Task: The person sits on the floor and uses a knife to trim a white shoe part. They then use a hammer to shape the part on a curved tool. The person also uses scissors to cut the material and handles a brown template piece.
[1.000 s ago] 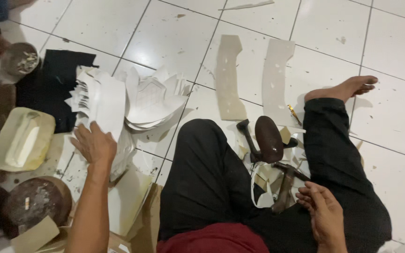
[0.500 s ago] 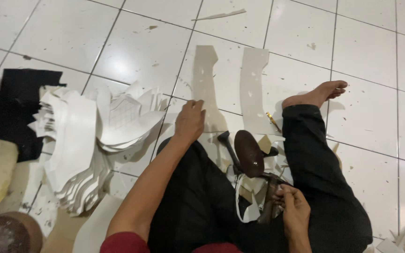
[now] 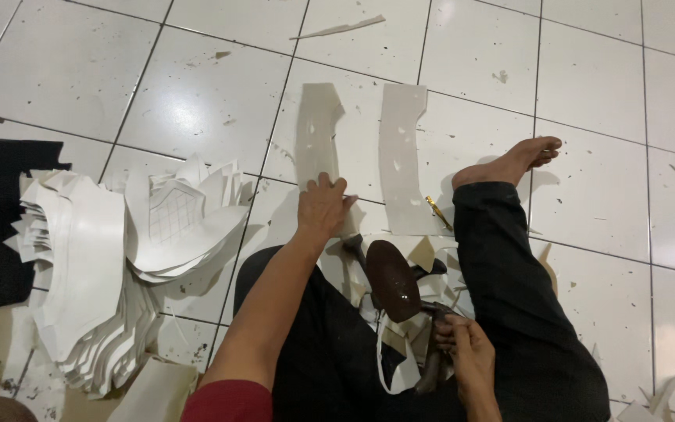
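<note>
Seen from above, a seated person stretches the left arm forward, red sleeve at the upper arm, forearm bare. The left hand (image 3: pixel 323 209) lies palm down at full reach, fingers together and pointing away, flat rather than curled. The right hand (image 3: pixel 465 355) sits close to the body between the legs, fingers curled tight in a closed grip, knuckles facing up, wrist bent slightly inward. Both legs are clad in black trousers; the right leg extends forward and outward, ending in a bare foot (image 3: pixel 509 162) resting on its side with toes pointing right.
</note>
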